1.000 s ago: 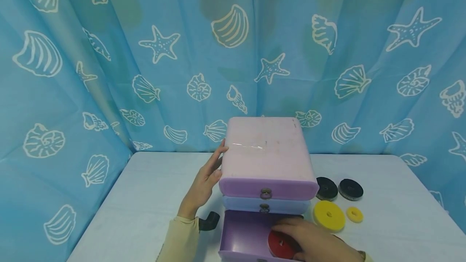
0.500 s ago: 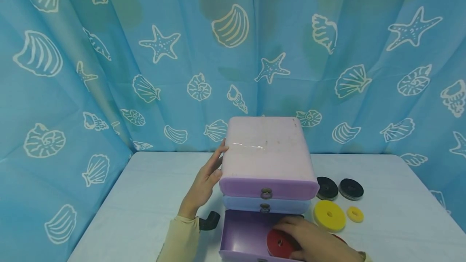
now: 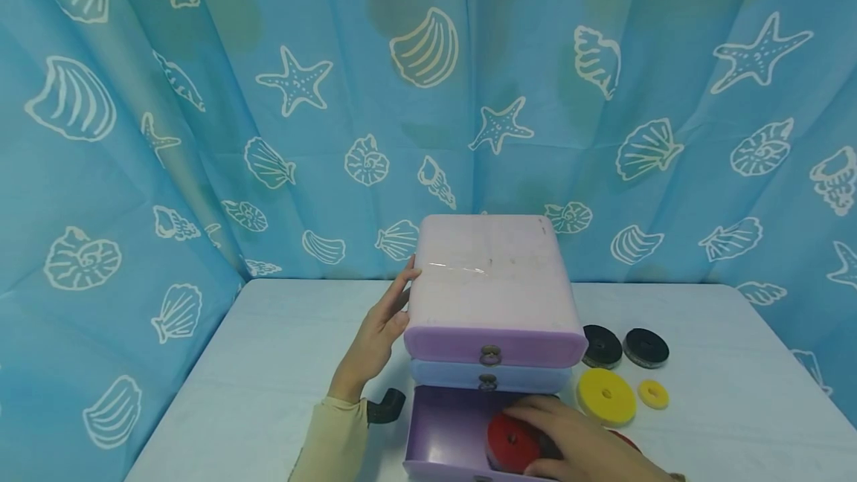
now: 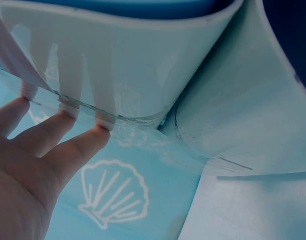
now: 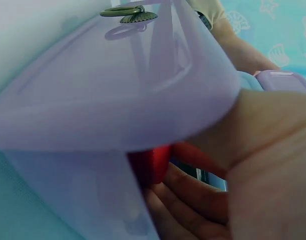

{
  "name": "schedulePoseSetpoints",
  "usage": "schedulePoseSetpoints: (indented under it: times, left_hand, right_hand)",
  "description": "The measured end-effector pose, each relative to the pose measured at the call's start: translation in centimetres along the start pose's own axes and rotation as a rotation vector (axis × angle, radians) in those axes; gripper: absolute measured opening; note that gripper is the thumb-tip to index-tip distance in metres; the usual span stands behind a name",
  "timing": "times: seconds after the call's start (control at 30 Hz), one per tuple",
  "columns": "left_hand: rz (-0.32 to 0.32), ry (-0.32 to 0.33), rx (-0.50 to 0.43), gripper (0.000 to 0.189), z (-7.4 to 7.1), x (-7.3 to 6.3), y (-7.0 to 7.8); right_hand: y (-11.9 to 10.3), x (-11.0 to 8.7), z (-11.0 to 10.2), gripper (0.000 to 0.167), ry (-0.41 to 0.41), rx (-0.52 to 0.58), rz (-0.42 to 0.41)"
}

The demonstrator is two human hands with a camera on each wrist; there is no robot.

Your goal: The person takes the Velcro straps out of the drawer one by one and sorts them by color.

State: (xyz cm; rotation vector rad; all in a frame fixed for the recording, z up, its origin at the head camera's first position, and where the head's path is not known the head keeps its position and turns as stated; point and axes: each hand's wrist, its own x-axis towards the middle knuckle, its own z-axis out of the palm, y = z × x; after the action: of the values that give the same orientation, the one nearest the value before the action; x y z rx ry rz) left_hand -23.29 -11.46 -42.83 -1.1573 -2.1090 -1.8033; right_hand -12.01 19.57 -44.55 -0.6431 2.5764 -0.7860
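Observation:
A small drawer unit (image 3: 492,281) with a pale pink top stands mid-table, its purple bottom drawer (image 3: 438,426) pulled out. My left hand (image 3: 368,348) touches the unit's left side; in the left wrist view straight fingertips of that hand (image 4: 42,165) meet the unit's pale wall (image 4: 137,70). Inside the drawer's right half, my right hand (image 3: 576,437) grips a thick red disc (image 3: 512,443) with a small centre hole, fingers on its far edge and thumb at the near side. From the right wrist, the drawer front (image 5: 107,110) hides much of the red disc (image 5: 155,162).
Two black discs (image 3: 602,347), a large yellow disc (image 3: 605,396) and a small yellow ring (image 3: 652,394) lie right of the unit. Another red edge (image 3: 624,437) shows behind my right hand. A black bent pipe piece (image 3: 386,407) lies left of the drawer.
The red disc has shifted slightly left and tilted up in my right hand, showing more of its face and side. My left hand stays in place.

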Motion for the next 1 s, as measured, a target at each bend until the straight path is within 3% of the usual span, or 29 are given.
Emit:
schedulePoseSetpoints:
  times: [0.2, 0.47, 1.0]
  left_hand:
    - [-0.011, -0.003, -0.001, 0.056, 0.1, 0.0, 0.0]
    - [-0.015, 0.001, 0.005, 0.057, 0.0, -0.1, 0.2]
    - [-0.017, 0.004, 0.016, 0.056, 0.1, 0.0, 0.2]
  right_hand:
    - [0.3, -0.7, -0.2, 0.068, 0.028, -0.004, -0.018]
    - [0.6, -1.7, -0.5, 0.072, 0.038, 0.071, 0.008]
    - [1.6, -3.6, -1.0, 0.071, 0.076, 0.115, 0.015]
